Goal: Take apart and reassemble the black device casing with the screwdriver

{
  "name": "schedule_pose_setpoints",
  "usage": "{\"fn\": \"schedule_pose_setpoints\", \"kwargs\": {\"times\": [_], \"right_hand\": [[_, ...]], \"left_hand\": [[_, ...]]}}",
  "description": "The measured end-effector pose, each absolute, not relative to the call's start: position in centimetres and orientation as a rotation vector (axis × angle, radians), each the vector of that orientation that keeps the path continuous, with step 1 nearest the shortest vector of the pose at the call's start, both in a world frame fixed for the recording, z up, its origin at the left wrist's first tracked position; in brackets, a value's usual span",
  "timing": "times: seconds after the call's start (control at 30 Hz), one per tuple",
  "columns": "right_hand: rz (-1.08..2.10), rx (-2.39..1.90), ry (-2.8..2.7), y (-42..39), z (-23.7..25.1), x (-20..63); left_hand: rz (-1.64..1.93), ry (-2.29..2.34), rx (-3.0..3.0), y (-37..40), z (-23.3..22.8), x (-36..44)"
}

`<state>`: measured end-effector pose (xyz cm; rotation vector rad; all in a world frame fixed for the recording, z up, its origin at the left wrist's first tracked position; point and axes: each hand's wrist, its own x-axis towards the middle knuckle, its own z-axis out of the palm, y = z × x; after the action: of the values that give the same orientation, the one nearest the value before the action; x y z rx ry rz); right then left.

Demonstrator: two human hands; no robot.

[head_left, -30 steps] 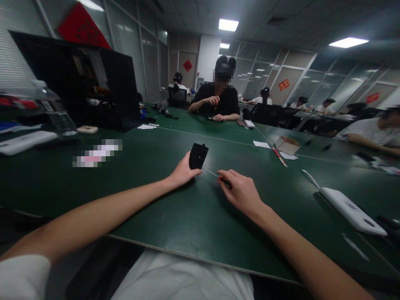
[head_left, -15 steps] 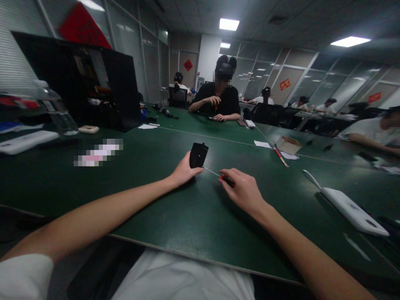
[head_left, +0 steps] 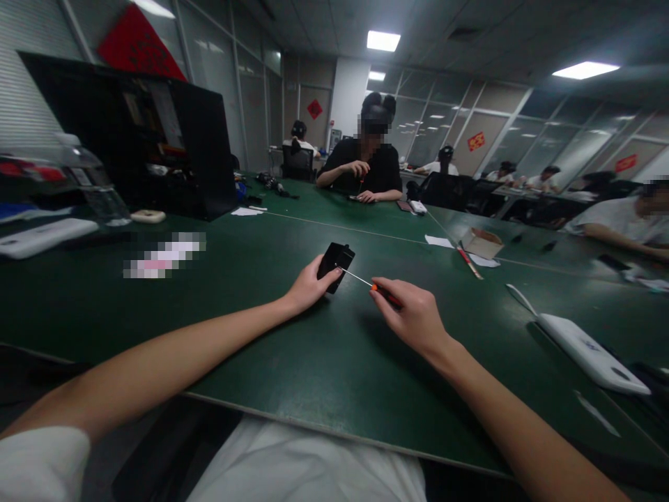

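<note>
Far to the left of both grips, a clear plastic bottle (head_left: 97, 188) stands by a white flat device (head_left: 44, 237) and a black open case (head_left: 136, 132), well away from the work so the middle of the green table (head_left: 324, 362) stays free for the hands. A blurred patch lies between them and the left hand; nothing can be read there.

The left hand (head_left: 308, 287) is closed on a small black device (head_left: 336, 263), thumb on its near edge and fingers curled beneath, tipping it up off the table. I judge it is held tilted so its upper face meets the tool squarely and cannot slide.

Just right of that grip, the thin metal shaft of a precision screwdriver (head_left: 373, 286) runs from the device's upper face back to an orange-red handle pinched narrowly in the fingertips of the right hand (head_left: 412, 317). The light fingertip hold suits turning a slender tool; the wrist hovers above the table.

Further right and beyond the grips lie a red-handled tool (head_left: 467, 262), a small cardboard box (head_left: 481, 242) and paper scraps (head_left: 437, 241), then a white flat device with its cover raised (head_left: 585, 348) near the right edge.

Across the table a person in black (head_left: 366, 171) works with a similar tool. Red diamond-shaped paper decorations (head_left: 136, 43) hang on the glass walls; their characters are too blurred to read, and no brand shows on any device
</note>
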<state>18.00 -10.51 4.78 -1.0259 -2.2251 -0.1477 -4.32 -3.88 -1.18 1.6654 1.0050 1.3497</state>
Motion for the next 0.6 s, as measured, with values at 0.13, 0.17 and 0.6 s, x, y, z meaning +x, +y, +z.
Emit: {"fn": "schedule_pose_setpoints", "kwargs": {"times": [0.13, 0.17, 0.6], "right_hand": [[-0.138, -1.028, -2.228, -10.55, 4.66, 17.89], [-0.139, -1.028, -2.228, -10.54, 4.64, 17.86], [-0.168, -0.995, -2.218, -10.27, 4.24, 18.11]], "left_hand": [[1.345, 1.0, 1.689, -4.01, -1.03, -4.34], [1.342, 0.997, 1.694, -4.04, -1.0, -4.35], [1.322, 1.021, 1.733, -4.15, -0.86, -4.35]]}}
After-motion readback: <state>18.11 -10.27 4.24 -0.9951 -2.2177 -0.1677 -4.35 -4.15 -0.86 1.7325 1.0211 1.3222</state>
